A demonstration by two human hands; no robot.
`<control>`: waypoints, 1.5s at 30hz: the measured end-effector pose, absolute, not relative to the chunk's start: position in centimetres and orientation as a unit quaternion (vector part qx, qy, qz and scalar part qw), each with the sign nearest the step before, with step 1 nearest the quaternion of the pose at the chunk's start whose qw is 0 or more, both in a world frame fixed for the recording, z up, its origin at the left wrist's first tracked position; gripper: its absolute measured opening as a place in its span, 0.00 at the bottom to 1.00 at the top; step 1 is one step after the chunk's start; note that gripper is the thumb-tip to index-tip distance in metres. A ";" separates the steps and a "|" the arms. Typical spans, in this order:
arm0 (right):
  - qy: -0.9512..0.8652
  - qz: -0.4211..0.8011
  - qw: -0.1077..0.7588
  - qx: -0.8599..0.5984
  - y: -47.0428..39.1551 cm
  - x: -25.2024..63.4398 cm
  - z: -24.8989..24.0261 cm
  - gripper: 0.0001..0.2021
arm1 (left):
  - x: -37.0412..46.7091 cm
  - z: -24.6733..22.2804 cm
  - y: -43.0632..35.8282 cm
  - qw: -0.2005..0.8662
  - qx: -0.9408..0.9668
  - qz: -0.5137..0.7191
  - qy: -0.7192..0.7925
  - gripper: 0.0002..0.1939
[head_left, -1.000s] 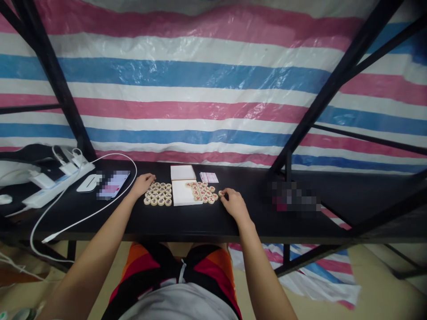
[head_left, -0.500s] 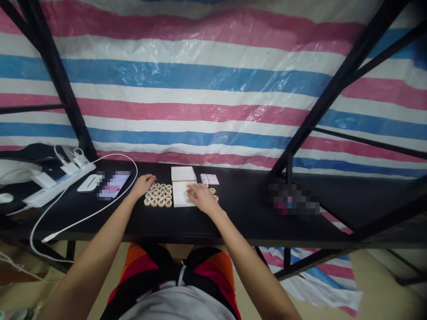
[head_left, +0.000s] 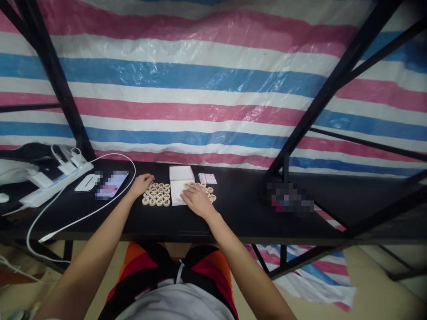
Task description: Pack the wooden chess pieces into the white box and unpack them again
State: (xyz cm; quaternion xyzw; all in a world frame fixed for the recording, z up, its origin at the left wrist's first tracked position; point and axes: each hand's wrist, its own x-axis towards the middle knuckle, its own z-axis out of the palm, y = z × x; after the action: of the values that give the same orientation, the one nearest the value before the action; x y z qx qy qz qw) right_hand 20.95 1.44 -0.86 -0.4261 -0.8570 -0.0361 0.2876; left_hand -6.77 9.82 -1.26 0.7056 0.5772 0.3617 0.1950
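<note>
My right hand point(head_left: 197, 200) is over the white box tray point(head_left: 176, 200), palm down, its bent fingers covering part of the tray. What lies under those fingers is hidden. Red-marked Chinese chess pieces point(head_left: 213, 197) show around this hand, some along the tray's far side and others to its right. Left of the tray, several black-marked Chinese chess pieces point(head_left: 159, 195) lie in close rows, faces up. My left hand point(head_left: 143, 183) rests at their far left corner, fingers curled together; I see nothing in it.
A white lid point(head_left: 181, 172) adjoins the tray at the back, with a printed card point(head_left: 208, 178) beside it. To the left are a phone point(head_left: 113, 183), a white cable point(head_left: 90, 218), and a power strip point(head_left: 50, 189). A blurred-out object point(head_left: 290, 198) lies farther right on the black table.
My right hand has shifted a little left over the tray, showing more red-marked pieces behind it. My left hand stays beside the black-marked rows. The view has moved slightly.
</note>
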 end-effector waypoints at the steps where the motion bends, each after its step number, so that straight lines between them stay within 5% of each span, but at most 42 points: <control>1: -0.853 -0.039 0.286 -0.434 1.5 21.0 -0.9 0.17 | -6.7 -1.2 9.8 0.193 0.705 0.361 0.579 0.22; 14: -0.830 -0.033 0.311 -0.462 2.1 21.8 -1.6 0.16 | -6.5 -0.9 9.5 0.211 0.696 0.363 0.583 0.22; 21: -0.659 -0.019 0.397 -0.638 2.6 25.5 -1.2 0.14 | -6.7 -1.1 9.6 0.206 0.700 0.363 0.580 0.22; 30: -0.547 -0.016 0.403 -0.733 -1.5 30.9 -3.8 0.16 | -6.8 -1.3 9.9 0.208 0.700 0.359 0.582 0.22; 37: -0.667 0.050 0.379 -0.639 -2.0 31.0 -4.1 0.18 | -6.8 -1.2 9.7 0.211 0.697 0.366 0.580 0.22; 45: -0.755 -0.028 0.305 -0.579 -2.7 29.7 -3.8 0.15 | -6.7 -1.1 9.6 0.214 0.696 0.361 0.582 0.23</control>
State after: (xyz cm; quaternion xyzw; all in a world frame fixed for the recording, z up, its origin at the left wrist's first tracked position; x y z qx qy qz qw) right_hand 29.70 -2.72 -3.78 -0.5793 -0.7554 -0.0282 0.3048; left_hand -6.68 9.64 -1.14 0.6961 0.5822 0.3615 0.2142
